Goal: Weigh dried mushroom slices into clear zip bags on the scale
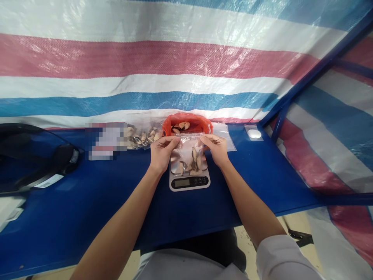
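Observation:
Both hands pinch the top edge of a clear zip bag (189, 157) with several brown and tan dried pieces in its lower part. My left hand (162, 152) is closed on the upper left corner, my right hand (216, 148) on the upper right. The bag is over a white kitchen scale (175, 186) with a metal plate and a dark display; whether its weight rests on the plate I cannot tell. Just behind stands an open red plastic bag (208, 126) with more of the dried pieces (184, 125) inside.
Left of the red bag lie filled clear bags (141, 140) beside a blurred-out sheet (109, 142). Flat clear bags (229, 138) and a white oval object (254, 134) are to the right. A black object with a strap (43, 155) sits at the left of the blue table (116, 210). Striped sheeting (145, 58) hangs behind.

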A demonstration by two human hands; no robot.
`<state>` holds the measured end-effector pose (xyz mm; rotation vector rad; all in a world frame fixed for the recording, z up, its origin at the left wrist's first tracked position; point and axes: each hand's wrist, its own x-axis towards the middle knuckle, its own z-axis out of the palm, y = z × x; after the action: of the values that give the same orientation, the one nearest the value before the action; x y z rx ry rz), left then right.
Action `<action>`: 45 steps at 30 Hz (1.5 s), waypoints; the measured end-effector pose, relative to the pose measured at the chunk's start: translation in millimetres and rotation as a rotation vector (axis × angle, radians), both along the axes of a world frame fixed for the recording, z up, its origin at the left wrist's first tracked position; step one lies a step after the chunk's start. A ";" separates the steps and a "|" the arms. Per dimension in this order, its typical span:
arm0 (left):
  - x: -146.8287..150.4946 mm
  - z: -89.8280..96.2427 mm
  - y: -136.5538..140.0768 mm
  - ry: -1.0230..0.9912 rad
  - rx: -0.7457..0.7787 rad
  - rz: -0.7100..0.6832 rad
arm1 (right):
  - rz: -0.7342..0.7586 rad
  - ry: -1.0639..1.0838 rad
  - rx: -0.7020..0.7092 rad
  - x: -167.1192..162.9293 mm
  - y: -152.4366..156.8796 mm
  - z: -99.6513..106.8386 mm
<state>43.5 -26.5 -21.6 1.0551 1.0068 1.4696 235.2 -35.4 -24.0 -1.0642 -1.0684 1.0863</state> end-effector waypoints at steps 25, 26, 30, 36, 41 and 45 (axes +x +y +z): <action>3.9 1.6 -8.8 0.184 0.116 0.073 | 0.015 -0.048 0.013 -6.0 -6.9 9.8; 3.1 1.0 -8.6 0.192 0.121 0.075 | 0.013 -0.051 0.014 -5.7 -7.1 10.6; -0.3 -1.1 -6.0 0.178 0.090 0.032 | 0.028 -0.064 0.025 -3.9 -7.0 12.5; 1.0 5.8 -4.6 0.183 0.059 -0.077 | 0.029 -0.047 0.047 -3.5 -6.4 12.9; 3.8 8.9 -6.4 0.188 0.100 -0.030 | 0.044 -0.049 0.027 -4.9 -7.7 12.3; 3.7 8.6 -6.8 0.212 0.121 -0.017 | 0.066 -0.089 0.023 -4.5 -7.2 11.7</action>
<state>47.3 -33.3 -13.0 1.3254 1.0640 1.4402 230.7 -42.6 -12.4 -1.0734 -1.1913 1.0847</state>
